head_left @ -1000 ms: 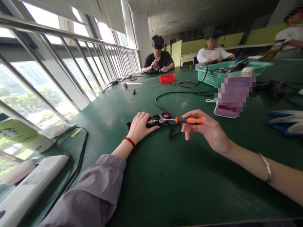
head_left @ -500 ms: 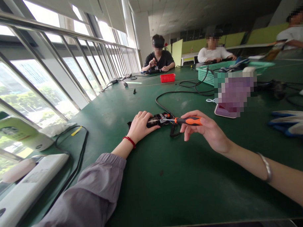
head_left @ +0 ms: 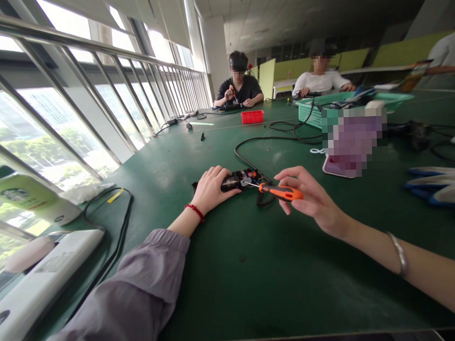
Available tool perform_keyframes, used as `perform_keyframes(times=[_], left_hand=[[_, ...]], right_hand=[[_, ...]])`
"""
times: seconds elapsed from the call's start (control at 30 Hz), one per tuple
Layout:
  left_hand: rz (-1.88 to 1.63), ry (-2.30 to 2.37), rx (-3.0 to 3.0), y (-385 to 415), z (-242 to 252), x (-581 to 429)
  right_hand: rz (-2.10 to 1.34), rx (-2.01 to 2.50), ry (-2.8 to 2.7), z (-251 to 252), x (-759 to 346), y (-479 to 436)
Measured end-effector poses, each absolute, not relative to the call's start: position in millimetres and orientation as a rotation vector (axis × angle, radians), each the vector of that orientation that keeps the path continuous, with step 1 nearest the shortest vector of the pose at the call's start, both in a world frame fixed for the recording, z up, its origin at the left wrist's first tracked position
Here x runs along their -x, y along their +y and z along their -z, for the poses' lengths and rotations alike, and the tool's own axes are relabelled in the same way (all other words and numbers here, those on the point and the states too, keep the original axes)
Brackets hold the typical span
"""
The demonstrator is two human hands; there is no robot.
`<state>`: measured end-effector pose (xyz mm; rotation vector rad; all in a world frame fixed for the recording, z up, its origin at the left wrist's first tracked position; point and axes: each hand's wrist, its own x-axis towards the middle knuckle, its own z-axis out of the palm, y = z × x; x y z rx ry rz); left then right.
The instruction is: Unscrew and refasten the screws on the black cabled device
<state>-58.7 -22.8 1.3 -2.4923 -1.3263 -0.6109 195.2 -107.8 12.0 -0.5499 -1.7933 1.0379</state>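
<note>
My left hand (head_left: 213, 187) lies over a black corded device (head_left: 233, 182) and grips it against the table. The device's right end looks opened up, with small grey and orange-red parts showing. In my right hand (head_left: 311, 197) is a screwdriver (head_left: 281, 192) with an orange and black handle, held toward its butt end by the thumb and fingers. Its thin shaft points left, and the tip is at the exposed inner parts; whether it sits in a screw is too small to tell. A black cable (head_left: 245, 149) runs from the device toward the back.
On the green table (head_left: 231, 289), a phone (head_left: 353, 151) leans before a green basket (head_left: 309, 113). A red tray (head_left: 252, 117) stands farther back. Gloves (head_left: 440, 185) lie right; a bottle (head_left: 30, 197) and white case (head_left: 48, 281) stand left. People sit across the table.
The screwdriver's handle has swung lower toward me, and my right-hand fingers have loosened and shifted around it. My left hand and the device have stayed in place.
</note>
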Motion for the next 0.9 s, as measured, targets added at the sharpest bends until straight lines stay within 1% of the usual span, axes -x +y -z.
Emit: perform_keyframes(times=[0.2,0.3,0.53,0.73,0.9], left_hand=[[0.585,-1.482,2.482,-30,-4,53],[0.565,-1.556,2.445,-35,-6,50],[0.534,-1.541,2.422,-36,-5,48],[0.523,-1.539,2.425,-36,-6,48],[0.544,-1.544,2.430,-36,-6,48]], right_hand=[[-0.958,0.629,-1.857,-12,-196,-109],[-0.861,0.650,-1.866,-16,-195,-112],[-0.388,0.665,-1.949,-18,-196,-114],[0.000,0.657,-1.880,-17,-197,-111],[0.180,0.664,-1.963,-19,-194,-113]])
